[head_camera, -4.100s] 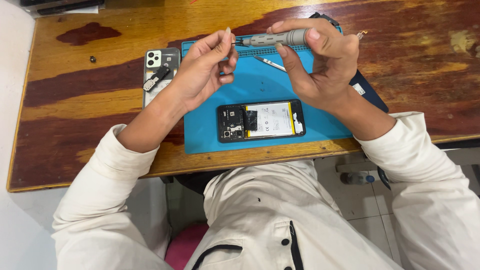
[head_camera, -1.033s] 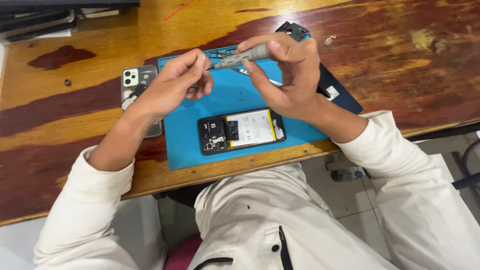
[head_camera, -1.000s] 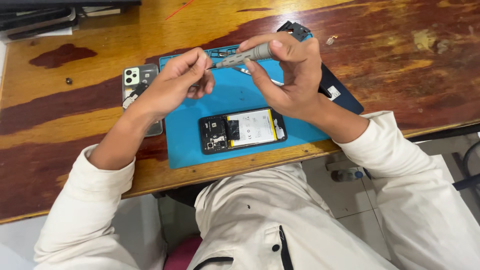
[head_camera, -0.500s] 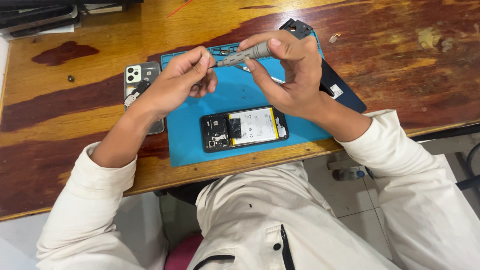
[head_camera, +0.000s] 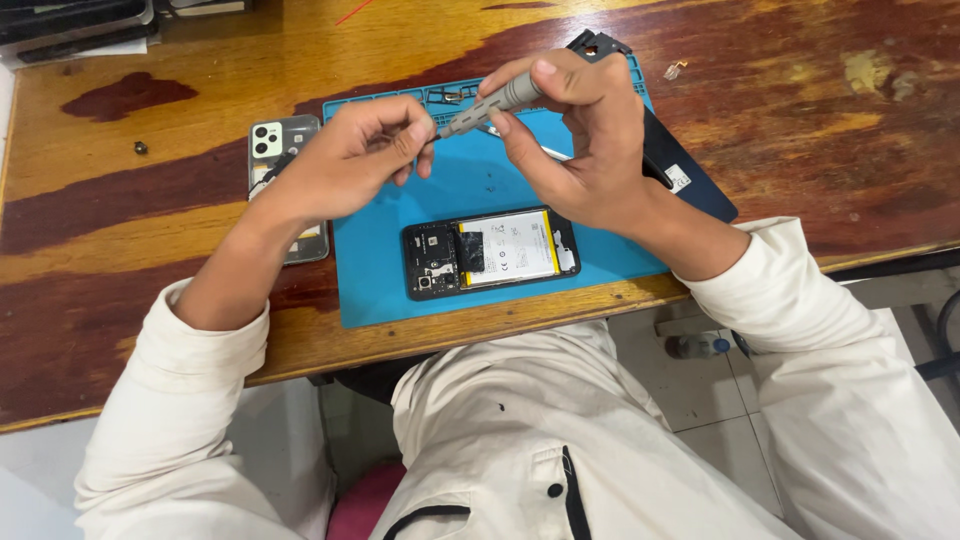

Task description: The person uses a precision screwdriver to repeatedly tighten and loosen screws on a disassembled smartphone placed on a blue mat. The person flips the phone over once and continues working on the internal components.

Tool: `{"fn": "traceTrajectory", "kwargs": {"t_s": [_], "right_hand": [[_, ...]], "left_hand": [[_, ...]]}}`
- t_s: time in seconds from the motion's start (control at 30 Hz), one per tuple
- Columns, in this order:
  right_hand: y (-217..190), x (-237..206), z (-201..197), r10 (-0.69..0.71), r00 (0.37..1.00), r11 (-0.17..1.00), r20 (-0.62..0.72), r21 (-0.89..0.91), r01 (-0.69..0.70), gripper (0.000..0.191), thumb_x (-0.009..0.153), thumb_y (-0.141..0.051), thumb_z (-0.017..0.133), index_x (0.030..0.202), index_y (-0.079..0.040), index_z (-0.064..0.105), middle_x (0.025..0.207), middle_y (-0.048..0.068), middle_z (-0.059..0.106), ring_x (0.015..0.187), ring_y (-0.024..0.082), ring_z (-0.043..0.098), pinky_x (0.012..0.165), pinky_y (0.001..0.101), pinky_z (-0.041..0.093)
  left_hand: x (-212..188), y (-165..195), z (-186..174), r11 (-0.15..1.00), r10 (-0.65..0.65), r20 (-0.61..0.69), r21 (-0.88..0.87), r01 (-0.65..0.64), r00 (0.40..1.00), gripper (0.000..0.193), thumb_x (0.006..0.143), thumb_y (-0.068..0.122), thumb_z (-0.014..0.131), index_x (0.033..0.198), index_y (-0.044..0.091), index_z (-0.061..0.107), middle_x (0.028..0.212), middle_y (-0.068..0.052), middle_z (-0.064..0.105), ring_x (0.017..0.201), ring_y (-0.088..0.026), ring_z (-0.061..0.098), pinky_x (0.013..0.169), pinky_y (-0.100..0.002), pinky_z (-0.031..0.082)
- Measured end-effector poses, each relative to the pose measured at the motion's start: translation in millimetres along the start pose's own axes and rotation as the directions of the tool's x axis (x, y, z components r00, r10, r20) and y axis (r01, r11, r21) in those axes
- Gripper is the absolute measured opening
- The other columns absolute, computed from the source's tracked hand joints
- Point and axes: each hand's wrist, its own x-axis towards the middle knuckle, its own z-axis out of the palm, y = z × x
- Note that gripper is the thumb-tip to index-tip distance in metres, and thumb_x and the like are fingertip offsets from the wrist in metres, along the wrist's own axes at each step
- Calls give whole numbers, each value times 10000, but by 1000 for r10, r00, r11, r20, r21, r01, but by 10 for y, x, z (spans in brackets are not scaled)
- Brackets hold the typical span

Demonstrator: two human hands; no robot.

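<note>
My right hand (head_camera: 580,140) grips a grey precision screwdriver (head_camera: 492,103), held level above the blue work mat (head_camera: 470,180). My left hand (head_camera: 350,160) pinches at the screwdriver's tip with thumb and fingers; whatever sits between the fingertips is too small to see. Below both hands an opened phone (head_camera: 490,252) lies on the mat, its back off, with a white battery and dark circuit boards showing.
A phone back cover with camera cut-outs (head_camera: 285,180) lies on the wooden desk (head_camera: 150,240) left of the mat, partly under my left wrist. A thin metal tool (head_camera: 553,153) rests on the mat. A dark flat case (head_camera: 690,175) sits at the mat's right edge. Dark devices (head_camera: 70,25) at far left.
Both hands have stayed together at the screwdriver's tip above the mat; only the view has shifted slightly. The opened phone has not moved.
</note>
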Motion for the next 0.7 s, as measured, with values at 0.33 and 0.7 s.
{"fn": "traceTrajectory", "kwargs": {"t_s": [0.33, 0.7], "right_hand": [[-30, 11, -3, 155, 967, 986, 204, 23, -163, 397, 1069, 77, 694, 1366, -26, 451, 1212, 162, 659, 1083, 215, 742, 954, 325, 650], [-43, 26, 20, 189, 923, 977, 334, 33, -212, 397, 1038, 52, 706, 1355, -6, 475, 1124, 106, 679, 1002, 201, 752, 909, 323, 633]], "left_hand": [[-78, 142, -84, 923, -218, 231, 363, 124, 948, 273, 982, 262, 620, 1105, 78, 780, 894, -26, 778, 773, -108, 675, 693, -276, 521], [-61, 99, -7, 904, -190, 317, 425, 40, 929, 292, 913, 231, 667, 1133, 72, 774, 977, -55, 813, 772, -142, 713, 706, -297, 548]]}}
